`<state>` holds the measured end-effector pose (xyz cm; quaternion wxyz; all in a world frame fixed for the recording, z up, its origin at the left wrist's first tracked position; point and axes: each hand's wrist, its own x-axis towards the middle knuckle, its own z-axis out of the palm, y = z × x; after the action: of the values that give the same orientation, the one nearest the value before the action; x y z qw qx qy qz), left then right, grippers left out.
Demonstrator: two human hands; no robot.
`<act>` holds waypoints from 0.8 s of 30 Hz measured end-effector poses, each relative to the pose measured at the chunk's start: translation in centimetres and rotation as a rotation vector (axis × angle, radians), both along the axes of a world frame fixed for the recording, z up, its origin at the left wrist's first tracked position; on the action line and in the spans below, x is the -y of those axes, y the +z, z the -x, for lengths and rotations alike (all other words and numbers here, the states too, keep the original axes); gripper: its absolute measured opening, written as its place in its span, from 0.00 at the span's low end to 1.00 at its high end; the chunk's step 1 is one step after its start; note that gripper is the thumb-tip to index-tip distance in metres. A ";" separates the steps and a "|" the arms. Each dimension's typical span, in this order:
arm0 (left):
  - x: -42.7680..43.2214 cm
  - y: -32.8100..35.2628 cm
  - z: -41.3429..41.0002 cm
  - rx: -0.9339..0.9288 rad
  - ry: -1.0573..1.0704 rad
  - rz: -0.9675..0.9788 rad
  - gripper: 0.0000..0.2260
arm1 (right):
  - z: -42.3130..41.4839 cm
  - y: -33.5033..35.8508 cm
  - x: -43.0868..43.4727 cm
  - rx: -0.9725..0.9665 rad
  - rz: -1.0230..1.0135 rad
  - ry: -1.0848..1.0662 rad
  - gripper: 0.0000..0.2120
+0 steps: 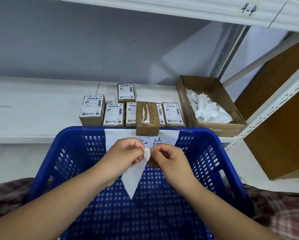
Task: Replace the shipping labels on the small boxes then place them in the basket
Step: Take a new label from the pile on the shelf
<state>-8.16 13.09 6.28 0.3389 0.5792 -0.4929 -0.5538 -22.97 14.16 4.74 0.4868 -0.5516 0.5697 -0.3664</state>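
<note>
Label (133,179) pinched at its top by left hand (124,153) and right hand (167,160); far face hidden.

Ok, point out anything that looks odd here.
One box in front of the labelled row has no label, only torn white strips on its top, and it sits at the shelf edge, overlapping the basket rim. The carton at right holds crumpled white paper scraps.

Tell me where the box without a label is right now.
In the head view, the unlabelled box stands mid-frame, just in front of the row of labelled boxes and right at the far rim of the blue basket.
</note>
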 end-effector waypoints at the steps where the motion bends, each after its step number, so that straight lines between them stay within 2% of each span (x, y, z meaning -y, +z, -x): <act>1: 0.1 -0.2 0.0 -0.023 0.024 -0.018 0.09 | 0.1 0.1 0.1 0.009 -0.009 -0.018 0.10; 5: 0.5 -0.5 -0.3 -0.262 0.219 -0.151 0.08 | 0.7 0.3 0.7 0.140 -0.128 -0.150 0.12; 9: 1.4 -0.6 -0.9 -0.484 0.438 -0.242 0.07 | 1.3 0.5 1.3 0.181 -0.207 -0.257 0.13; 16: 2.8 0.1 -2.8 -0.804 0.664 -0.260 0.10 | 2.5 0.5 2.4 0.263 -0.278 -0.430 0.11; 19: 3.3 0.3 -3.6 -0.849 0.700 -0.257 0.10 | 3.1 0.4 2.7 0.292 -0.280 -0.489 0.10; 24: 3.8 -0.1 -4.2 -0.769 0.727 -0.247 0.10 | 4.0 0.4 3.1 0.300 -0.278 -0.580 0.09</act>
<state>-4.01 9.26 6.14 0.5939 0.5034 -0.0328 -0.6267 -26.96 11.03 5.17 0.5112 -0.2353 0.6693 -0.4851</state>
